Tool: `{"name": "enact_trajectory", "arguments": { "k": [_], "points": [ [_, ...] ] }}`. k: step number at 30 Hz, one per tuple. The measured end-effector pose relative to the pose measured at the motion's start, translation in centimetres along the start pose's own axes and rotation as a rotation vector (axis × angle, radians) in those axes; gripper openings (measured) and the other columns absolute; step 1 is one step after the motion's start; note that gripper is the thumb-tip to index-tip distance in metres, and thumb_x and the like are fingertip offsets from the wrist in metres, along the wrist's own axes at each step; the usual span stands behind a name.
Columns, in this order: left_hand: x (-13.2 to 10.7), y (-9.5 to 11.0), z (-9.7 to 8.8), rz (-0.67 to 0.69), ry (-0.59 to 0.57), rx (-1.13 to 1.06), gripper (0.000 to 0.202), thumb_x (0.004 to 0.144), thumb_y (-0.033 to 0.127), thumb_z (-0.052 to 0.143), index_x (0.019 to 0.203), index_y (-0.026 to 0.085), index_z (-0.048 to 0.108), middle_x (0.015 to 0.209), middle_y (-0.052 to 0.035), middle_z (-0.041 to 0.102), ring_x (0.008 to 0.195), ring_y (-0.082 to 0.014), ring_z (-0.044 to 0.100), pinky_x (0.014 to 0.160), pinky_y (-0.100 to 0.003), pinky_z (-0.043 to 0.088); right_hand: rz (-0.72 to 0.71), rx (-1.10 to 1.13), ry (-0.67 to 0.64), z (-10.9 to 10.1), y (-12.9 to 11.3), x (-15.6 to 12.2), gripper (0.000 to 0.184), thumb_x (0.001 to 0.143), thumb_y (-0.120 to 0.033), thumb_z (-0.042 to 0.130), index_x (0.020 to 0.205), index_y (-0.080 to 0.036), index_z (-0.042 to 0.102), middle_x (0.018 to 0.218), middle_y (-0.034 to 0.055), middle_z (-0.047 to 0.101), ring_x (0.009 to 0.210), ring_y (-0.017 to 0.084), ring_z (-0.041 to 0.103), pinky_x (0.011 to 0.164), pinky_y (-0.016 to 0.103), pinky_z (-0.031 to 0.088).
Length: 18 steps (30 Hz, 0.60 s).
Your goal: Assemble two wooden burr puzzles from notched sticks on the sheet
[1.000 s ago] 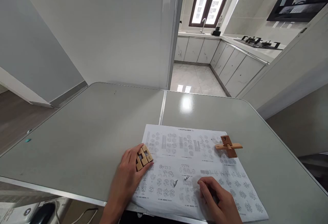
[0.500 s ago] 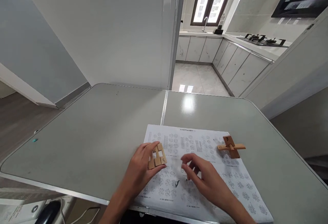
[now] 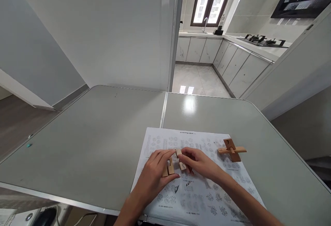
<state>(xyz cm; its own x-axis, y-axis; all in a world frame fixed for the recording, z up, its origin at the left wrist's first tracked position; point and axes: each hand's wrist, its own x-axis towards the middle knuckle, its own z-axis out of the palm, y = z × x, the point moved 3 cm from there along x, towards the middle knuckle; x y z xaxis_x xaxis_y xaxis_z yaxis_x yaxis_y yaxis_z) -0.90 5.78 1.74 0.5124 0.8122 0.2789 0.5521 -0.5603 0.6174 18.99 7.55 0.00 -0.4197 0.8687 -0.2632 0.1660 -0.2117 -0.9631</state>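
My left hand is closed around light notched wooden puzzle pieces, standing side by side between fingers and thumb over the sheet. My right hand pinches another notched wooden piece, a small gap to the right of those in my left hand. Fingers hide part of every held piece. Under both hands lies a white printed sheet with rows of small diagrams. On its upper right edge rests a brown wooden cross-shaped assembly, a flat plate crossed by a bar, apart from my hands.
The grey-green table has a metal seam down its middle. A small teal bit lies at the far left edge. Past the table, a doorway opens on a kitchen with white cabinets.
My right hand has moved left to the pieces and now holds one, parted from the others. My left hand has shifted right and slightly down. The cross-shaped assembly stays put.
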Motion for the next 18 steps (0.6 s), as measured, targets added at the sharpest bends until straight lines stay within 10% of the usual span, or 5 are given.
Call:
{"name": "enact_trajectory", "arguments": {
  "k": [18],
  "points": [
    [-1.1, -1.7, 0.8, -0.053, 0.017, 0.051, 0.086, 0.081, 0.032, 0.089, 0.152, 0.034, 0.041, 0.144, -0.0098, 0.060, 0.132, -0.0346, 0.061, 0.108, -0.055, 0.056, -0.084, 0.494, -0.044, 0.3, 1.9, 0.9, 0.045, 0.099, -0.057, 0.064, 0.126, -0.021, 0.068, 0.085, 0.0010, 0.066, 0.047, 0.008, 0.051, 0.042, 0.023, 0.038]
  ]
}}
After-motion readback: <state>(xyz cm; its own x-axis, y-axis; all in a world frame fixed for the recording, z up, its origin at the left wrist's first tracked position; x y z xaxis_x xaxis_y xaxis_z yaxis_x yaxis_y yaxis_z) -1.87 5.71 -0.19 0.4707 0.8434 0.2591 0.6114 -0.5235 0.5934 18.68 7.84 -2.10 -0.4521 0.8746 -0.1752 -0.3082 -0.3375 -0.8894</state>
